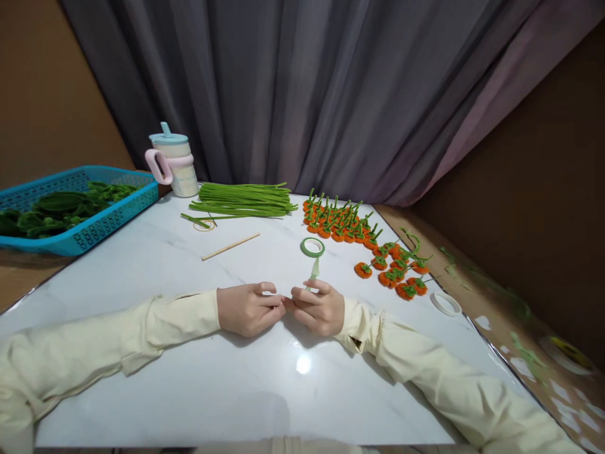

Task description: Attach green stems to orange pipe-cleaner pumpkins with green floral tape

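My left hand (251, 309) and my right hand (319, 307) meet at their fingertips over the middle of the white table, both closed in a pinch. A pale green strip of floral tape (314, 270) runs down from its green roll (312, 247) into the curled fingers of my right hand. What the left fingertips pinch is too small and hidden to make out. Beyond the hands, a thin wooden stick (230, 246) lies at an angle. To the right are loose orange and green fuzzy pumpkin-like pieces (392, 275), some with thin wires.
Green pipe cleaners (246, 200) lie bundled at the back, beside rows of orange pieces with green stems (338, 224). A tumbler (182, 167) and a blue basket (113, 217) of green fuzzy pieces stand left. A white ring (446, 304) lies near the right edge; scraps (522, 367) lie beyond it.
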### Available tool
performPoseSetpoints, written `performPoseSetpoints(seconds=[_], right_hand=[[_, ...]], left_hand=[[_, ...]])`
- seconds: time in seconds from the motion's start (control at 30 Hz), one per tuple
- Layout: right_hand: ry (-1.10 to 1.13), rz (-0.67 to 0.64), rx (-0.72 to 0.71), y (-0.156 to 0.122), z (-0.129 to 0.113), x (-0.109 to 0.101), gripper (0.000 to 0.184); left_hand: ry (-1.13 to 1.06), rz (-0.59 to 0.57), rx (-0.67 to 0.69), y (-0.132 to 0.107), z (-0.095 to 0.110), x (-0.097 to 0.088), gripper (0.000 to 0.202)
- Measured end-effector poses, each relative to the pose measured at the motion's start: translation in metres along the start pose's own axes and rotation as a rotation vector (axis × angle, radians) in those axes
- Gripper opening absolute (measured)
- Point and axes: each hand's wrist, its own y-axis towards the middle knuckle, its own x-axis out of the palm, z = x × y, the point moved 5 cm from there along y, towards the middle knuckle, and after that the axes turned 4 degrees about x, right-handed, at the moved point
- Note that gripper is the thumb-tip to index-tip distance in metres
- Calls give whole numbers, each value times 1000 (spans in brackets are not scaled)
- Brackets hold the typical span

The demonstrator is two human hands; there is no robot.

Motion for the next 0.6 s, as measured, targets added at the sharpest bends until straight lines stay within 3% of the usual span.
performPoseSetpoints(seconds=[0.17,0.47,0.6], right_hand=[[-15,35,90,-6,18,-1,21],[67,13,261,7,18,-2,42],[70,-12,316,14,30,-22,49]], left_hand=[[-81,4,21,0,12,-6,24],[-68,43,-142,-7,-8,-2,20],[-93,50,-153,-6,-7,-4,14]])
